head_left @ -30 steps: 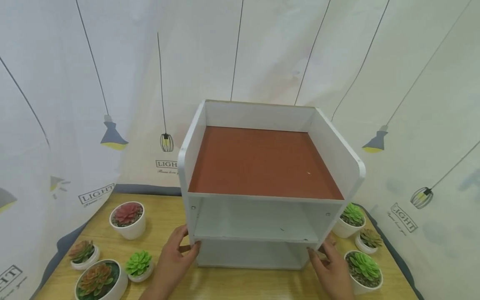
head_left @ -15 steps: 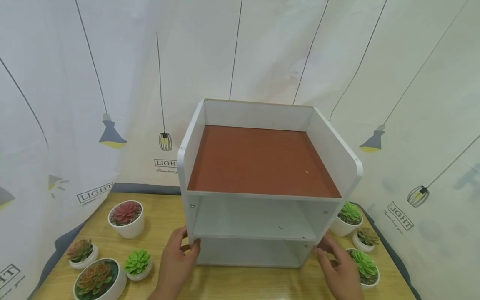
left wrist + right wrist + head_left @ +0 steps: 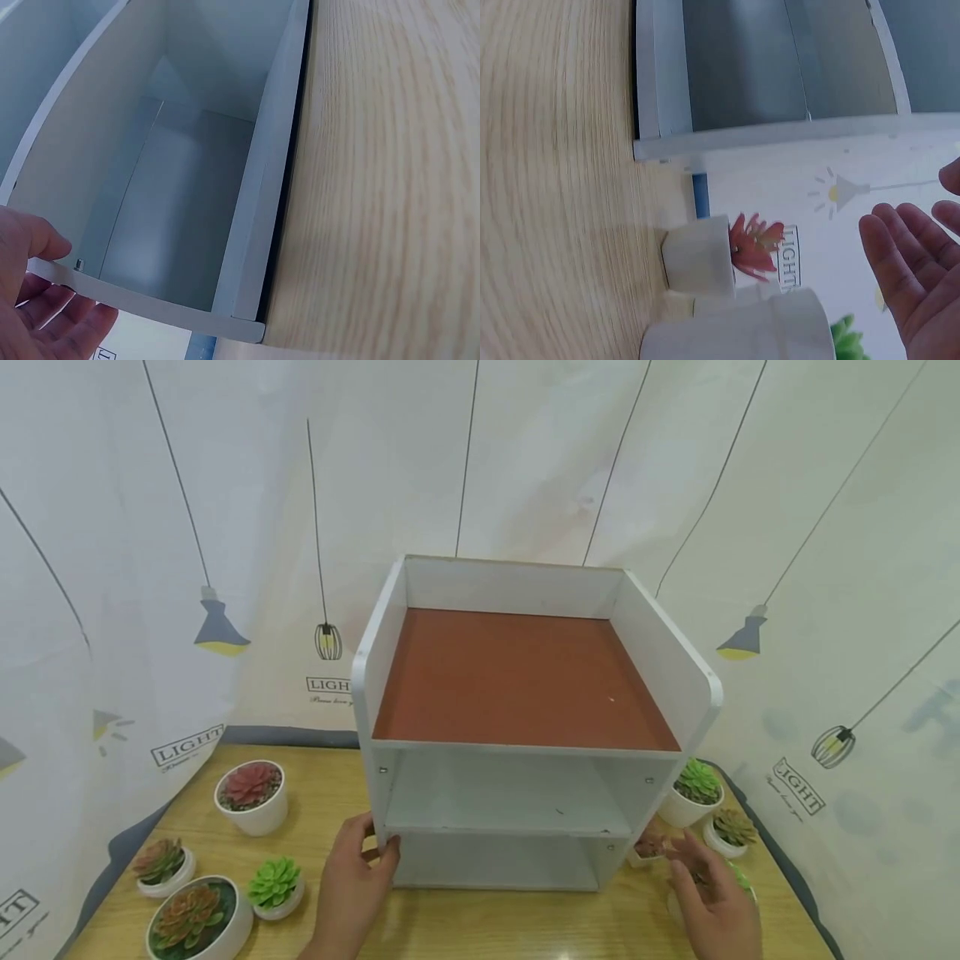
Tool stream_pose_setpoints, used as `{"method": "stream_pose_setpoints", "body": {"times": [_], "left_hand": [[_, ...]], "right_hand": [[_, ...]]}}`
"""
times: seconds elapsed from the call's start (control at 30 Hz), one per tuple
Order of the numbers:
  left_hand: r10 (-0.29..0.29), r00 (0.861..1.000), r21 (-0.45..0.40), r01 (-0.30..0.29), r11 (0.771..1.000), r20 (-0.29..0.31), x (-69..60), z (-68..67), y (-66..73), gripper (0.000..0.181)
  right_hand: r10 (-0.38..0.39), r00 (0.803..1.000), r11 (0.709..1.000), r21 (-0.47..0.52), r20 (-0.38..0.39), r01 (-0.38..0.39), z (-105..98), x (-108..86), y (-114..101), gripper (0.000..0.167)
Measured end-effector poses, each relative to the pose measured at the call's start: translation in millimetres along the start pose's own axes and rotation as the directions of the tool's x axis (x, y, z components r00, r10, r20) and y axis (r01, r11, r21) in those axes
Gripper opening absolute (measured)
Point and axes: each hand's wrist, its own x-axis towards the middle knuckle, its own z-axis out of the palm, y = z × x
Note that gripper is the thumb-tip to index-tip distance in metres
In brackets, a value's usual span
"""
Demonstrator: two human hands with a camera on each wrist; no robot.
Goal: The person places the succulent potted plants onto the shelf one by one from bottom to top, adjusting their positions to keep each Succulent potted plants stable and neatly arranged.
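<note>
A white shelf unit (image 3: 495, 793) with a reddish-brown top board stands on the wooden table, its open front facing me. My left hand (image 3: 351, 881) grips the front edge of its left side panel, thumb on the inner side and fingers outside, as the left wrist view also shows. Off the right side of the shelf, my right hand (image 3: 716, 902) is apart from it, fingers loosely extended and holding nothing. That hand partly hides a potted green succulent (image 3: 742, 877). Between hand and shelf sits a small pot with a reddish succulent (image 3: 697, 259).
Several potted succulents stand left of the shelf, among them a red one (image 3: 252, 797), a small green one (image 3: 276, 889) and a large orange-green one (image 3: 198, 918). On the right are a green one (image 3: 690, 793) and a brownish one (image 3: 729, 832). A lamp-printed cloth (image 3: 525, 460) hangs behind.
My right hand has let go of the shelf's right side and moved right, over the potted plants there. The reddish succulent has come into view. My left hand stays on the shelf.
</note>
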Motion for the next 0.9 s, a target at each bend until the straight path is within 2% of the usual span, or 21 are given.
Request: {"method": "stream_pose_setpoints", "body": {"times": [0.17, 0.23, 0.37, 0.43, 0.5, 0.6, 0.67, 0.73, 0.83, 0.9], "left_hand": [[0.011, 1.000, 0.003, -0.011, 1.000, -0.001, 0.0, -0.5, 0.0, 0.039], [0.017, 1.000, 0.006, -0.017, 1.000, -0.003, 0.0, -0.6, -0.5, 0.039], [0.018, 1.000, 0.010, -0.018, 1.000, -0.002, 0.3, 0.0, -1.6, 0.039], [0.016, 1.000, 0.010, -0.016, 1.000, -0.002, 0.2, 0.5, -2.2, 0.039], [0.016, 1.000, 0.013, -0.016, 1.000, -0.003, 0.1, 0.9, -2.7, 0.039], [0.019, 1.000, 0.018, -0.019, 1.000, -0.006, 0.1, 1.5, -3.3, 0.039], [0.020, 1.000, 0.020, -0.020, 1.000, -0.009, 0.1, 1.6, -3.4, 0.039], [0.020, 1.000, 0.021, -0.019, 1.000, -0.010, 0.2, 1.6, -2.9, 0.038], [0.017, 1.000, 0.018, -0.017, 1.000, -0.005, 0.2, 1.0, -2.1, 0.038], [0.017, 1.000, 0.013, -0.017, 1.000, -0.002, 0.4, 0.7, -2.0, 0.038]], "right_hand": [[0.053, 0.993, 0.999, 0.017, -0.107, -0.051, -4, 0.8, 7, 0.042], [0.049, 0.987, 0.998, 0.046, -0.155, -0.042, -6, 1.7, 12, 0.043], [0.018, 0.958, 0.995, 0.098, -0.287, 0.010, -10, 1.3, 22, 0.045], [0.035, 0.941, 0.995, 0.102, -0.335, -0.001, -13, 0.9, 25, 0.045], [0.087, 0.935, 0.993, 0.105, -0.344, -0.054, -17, 0.4, 27, 0.046], [0.191, 0.939, 0.981, 0.091, -0.285, -0.172, -25, -0.2, 30, 0.054], [0.214, 0.939, 0.977, 0.057, -0.269, -0.206, -27, -2.3, 34, 0.057], [0.196, 0.936, 0.980, 0.036, -0.294, -0.193, -26, -5.3, 38, 0.058], [0.133, 0.918, 0.990, 0.003, -0.374, -0.142, -23, -9.3, 47, 0.057], [0.129, 0.916, 0.990, 0.002, -0.380, -0.138, -22, -9.4, 53, 0.061]]}}
